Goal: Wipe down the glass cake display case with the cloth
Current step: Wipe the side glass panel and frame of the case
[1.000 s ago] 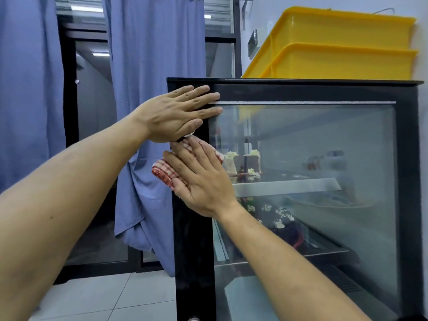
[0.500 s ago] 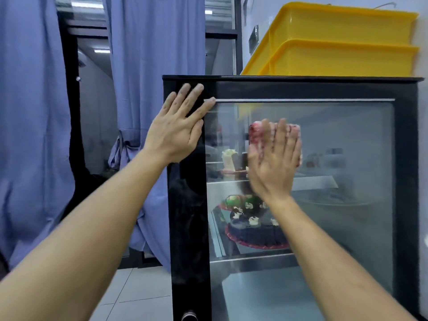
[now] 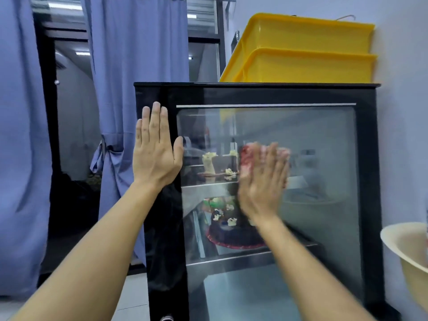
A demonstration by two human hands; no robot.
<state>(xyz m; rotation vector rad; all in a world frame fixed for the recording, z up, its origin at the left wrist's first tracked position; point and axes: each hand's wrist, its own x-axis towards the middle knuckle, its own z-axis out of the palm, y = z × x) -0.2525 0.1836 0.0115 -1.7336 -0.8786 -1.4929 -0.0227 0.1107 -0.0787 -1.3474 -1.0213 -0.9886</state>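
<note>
The black-framed glass cake display case (image 3: 368, 172) stands in front of me, with cakes on its shelves behind the pane. My left hand (image 3: 155, 150) lies flat, fingers straight up, against the case's black left frame. My right hand (image 3: 262, 179) is blurred and presses a red-and-white checked cloth (image 3: 246, 158) flat against the glass, near the middle of the pane. Only the cloth's left and upper edges show past my fingers.
Two stacked yellow crates (image 3: 301, 63) sit on top of the case. Blue curtains (image 3: 139, 66) hang at the left in front of a dark doorway. A cream bowl (image 3: 407, 249) juts in at the right edge. White wall lies behind and to the right.
My right hand has carried the cloth from the left frame onto the glass, then slightly lower on the pane. My left hand turned upright and slid down the left frame.
</note>
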